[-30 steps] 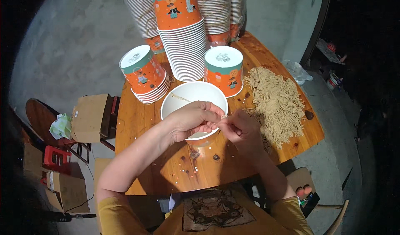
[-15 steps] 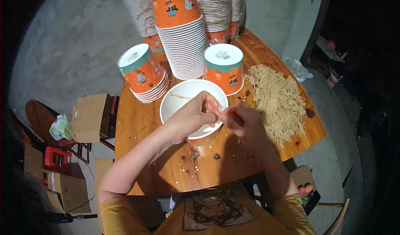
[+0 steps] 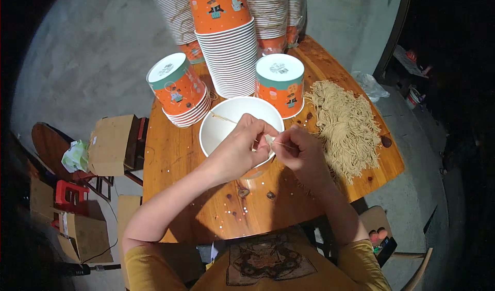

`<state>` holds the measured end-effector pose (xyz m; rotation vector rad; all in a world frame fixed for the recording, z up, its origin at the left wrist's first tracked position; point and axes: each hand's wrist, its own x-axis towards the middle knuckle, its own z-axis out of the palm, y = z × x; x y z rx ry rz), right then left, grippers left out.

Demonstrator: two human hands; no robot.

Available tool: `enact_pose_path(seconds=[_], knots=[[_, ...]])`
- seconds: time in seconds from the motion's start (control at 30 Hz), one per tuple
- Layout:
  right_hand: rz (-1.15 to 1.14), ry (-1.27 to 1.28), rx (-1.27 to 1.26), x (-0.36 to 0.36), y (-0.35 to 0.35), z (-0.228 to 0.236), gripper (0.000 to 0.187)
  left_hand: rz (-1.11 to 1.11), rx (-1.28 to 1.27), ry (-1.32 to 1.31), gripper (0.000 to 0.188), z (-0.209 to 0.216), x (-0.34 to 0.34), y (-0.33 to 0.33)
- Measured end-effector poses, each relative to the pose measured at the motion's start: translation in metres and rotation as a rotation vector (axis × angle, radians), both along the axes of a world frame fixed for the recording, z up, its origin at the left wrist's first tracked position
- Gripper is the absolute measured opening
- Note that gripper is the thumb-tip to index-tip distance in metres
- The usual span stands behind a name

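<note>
Beige string (image 3: 282, 145) runs left to right between my left hand (image 3: 245, 142) and right hand (image 3: 304, 150), fingertips pinched on it, by the bowl (image 3: 215, 130)'s near-right rim.

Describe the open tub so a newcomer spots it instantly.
Find the wooden table, then the foremost tall stack of tubs on it. The open tub stands just in front of that stack, partly hidden by the left hand. Unlike the upside-down tubs beside that stack, it stands mouth up, showing its white inside.

Mustard-yellow short-sleeved shirt (image 3: 149, 270) with dark square print (image 3: 270, 260)
</note>
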<state>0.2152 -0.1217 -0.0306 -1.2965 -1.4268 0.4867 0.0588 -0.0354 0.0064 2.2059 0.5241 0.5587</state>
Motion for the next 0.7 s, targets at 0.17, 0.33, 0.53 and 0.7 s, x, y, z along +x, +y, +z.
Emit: enact_pose_path(seconds=[0.17,0.33,0.53,0.7], knots=[[-0.038,0.027,0.058,-0.005,0.001,0.000,0.010,0.077,0.174,0.023,0.017,-0.005,0.001,-0.004],[-0.041,-0.033,0.061,-0.003,0.000,0.001,0.011,0.112,0.360,-0.016,0.013,0.000,0.003,-0.017],[-0.037,-0.064,0.042,-0.003,-0.002,0.000,0.011,0.205,0.524,0.045,0.010,-0.004,0.003,-0.019],[-0.059,-0.025,0.128,-0.006,0.001,-0.005,0.012,0.265,0.260,-0.015,0.009,-0.003,0.004,-0.024]])
